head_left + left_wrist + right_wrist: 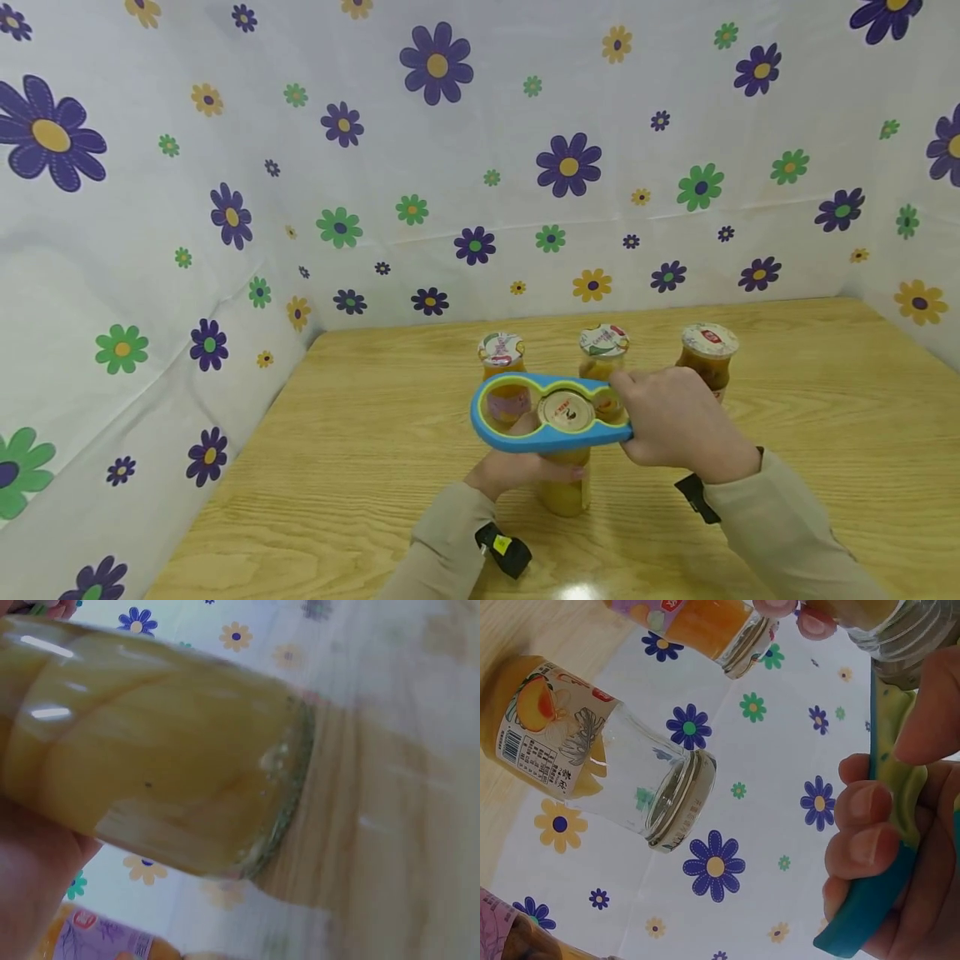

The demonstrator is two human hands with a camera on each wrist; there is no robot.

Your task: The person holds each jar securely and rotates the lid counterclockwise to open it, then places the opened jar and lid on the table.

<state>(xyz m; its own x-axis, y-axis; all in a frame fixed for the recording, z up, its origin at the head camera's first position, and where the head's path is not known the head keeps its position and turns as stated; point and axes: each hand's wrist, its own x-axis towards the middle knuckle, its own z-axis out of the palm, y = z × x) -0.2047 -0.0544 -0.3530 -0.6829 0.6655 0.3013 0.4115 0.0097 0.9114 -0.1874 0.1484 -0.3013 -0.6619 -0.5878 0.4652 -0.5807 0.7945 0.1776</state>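
Observation:
My left hand [517,467] grips a glass jar of yellow fruit [566,493] around its body. In the left wrist view the jar [172,750] fills much of the picture, its glass bottom close over the wood. A blue jar opener [512,443] with a yellow-green inner edge surrounds the jar's pale printed lid [567,410] at its middle opening. My right hand [678,421] holds the opener's right end. In the right wrist view, fingers [862,847] curl around the opener's blue and green side [877,896], beside the jar's glass neck [922,634].
Behind the hands stand three lidded jars: one with orange contents and a purple label [502,350], one with yellow fruit [603,342], one dark brown [707,354]. The wooden table [337,467] ends at a flower-printed cloth [450,192] at the back and sides.

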